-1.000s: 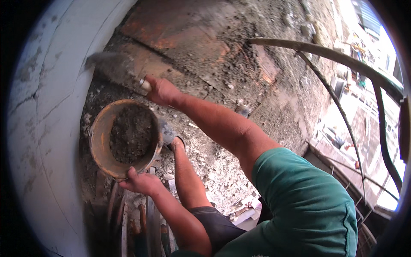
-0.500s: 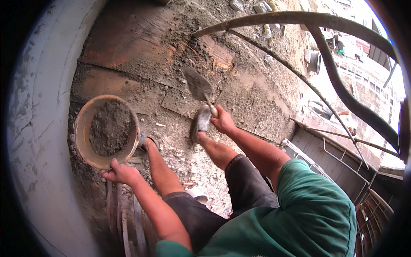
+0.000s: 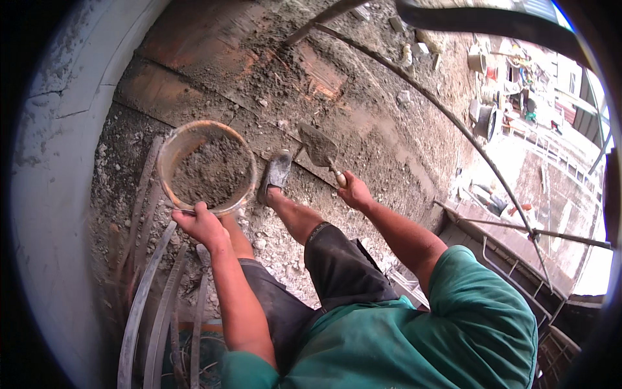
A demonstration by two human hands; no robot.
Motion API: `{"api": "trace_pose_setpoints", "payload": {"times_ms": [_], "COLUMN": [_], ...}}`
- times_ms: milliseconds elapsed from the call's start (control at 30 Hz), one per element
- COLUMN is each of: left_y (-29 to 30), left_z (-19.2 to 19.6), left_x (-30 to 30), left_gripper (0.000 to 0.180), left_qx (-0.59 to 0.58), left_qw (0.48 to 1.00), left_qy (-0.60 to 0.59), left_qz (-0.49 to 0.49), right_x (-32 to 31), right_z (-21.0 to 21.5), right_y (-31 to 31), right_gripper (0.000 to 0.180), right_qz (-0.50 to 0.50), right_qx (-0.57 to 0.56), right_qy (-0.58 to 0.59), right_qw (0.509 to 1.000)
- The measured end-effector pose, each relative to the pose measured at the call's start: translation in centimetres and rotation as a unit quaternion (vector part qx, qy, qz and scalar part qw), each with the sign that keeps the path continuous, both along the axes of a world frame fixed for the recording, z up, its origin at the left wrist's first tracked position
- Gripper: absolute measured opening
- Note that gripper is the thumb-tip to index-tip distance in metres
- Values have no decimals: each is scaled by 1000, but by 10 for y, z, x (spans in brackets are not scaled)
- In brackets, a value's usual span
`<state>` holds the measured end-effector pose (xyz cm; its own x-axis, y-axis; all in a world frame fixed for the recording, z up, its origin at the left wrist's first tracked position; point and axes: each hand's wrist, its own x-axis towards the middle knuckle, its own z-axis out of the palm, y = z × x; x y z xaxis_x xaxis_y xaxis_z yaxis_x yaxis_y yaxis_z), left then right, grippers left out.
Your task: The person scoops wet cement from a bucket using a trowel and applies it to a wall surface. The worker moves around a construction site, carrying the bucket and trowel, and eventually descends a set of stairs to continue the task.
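My left hand (image 3: 201, 224) grips the near rim of a round bucket (image 3: 170, 196) and holds it off the floor. Grey-brown mortar (image 3: 210, 172) lies inside, well below the rim. Out to the right, my right hand (image 3: 354, 190) is closed round the pale handle of a trowel (image 3: 317, 144). Its dirty pointed blade tilts away from me, above rubble-covered boards (image 3: 188, 87). Bucket and trowel are apart. My shoe (image 3: 278, 168), dusted grey, stands between them; the bucket and my left arm hide my other foot.
A pale wall (image 3: 65, 168) runs down the left side. Long curved strips (image 3: 146, 305) lean at the lower left. Metal poles (image 3: 440, 107) cross the upper right, and a grey railing (image 3: 512, 279) stands at the right. Farther off are buckets (image 3: 484, 122) and clutter.
My view has shifted. The bucket has come rightward in it, nearer my front foot, which has stepped. The trowel now sits slightly farther right and lower, still in my right hand.
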<state>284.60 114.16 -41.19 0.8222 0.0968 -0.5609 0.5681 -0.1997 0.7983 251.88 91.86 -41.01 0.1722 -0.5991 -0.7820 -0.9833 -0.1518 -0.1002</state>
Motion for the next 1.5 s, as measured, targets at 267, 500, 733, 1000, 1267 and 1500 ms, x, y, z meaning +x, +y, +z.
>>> {"api": "trace_pose_setpoints", "payload": {"times_ms": [267, 500, 733, 1000, 1267, 1500], "left_y": [49, 76, 78, 65, 5, -29], "left_z": [36, 58, 65, 95, 137, 141], "left_x": [-64, -76, -115, -255, -467, -629], "left_gripper": [42, 46, 46, 43, 42, 42], "left_qx": [9, -18, 26, 114, 114, -2], "left_qw": [986, 958, 927, 879, 828, 771], "left_qy": [23, -21, -84, -141, -77, -17], "left_qz": [-162, -286, -366, -442, -543, -637], "right_x": [-96, -174, -286, -447, -620, -710], "right_z": [31, 68, 79, 84, 137, 120], "right_y": [75, 208, 270, 316, 406, 431], "right_gripper": [37, 37, 43, 43, 38, 43], "right_qz": [-182, -267, -380, -469, -587, -719], "right_qx": [9, -19, -54, -72, -28, -113], "right_qy": [33, 38, 47, 23, 66, 82], "right_qw": [983, 963, 922, 880, 807, 680]}}
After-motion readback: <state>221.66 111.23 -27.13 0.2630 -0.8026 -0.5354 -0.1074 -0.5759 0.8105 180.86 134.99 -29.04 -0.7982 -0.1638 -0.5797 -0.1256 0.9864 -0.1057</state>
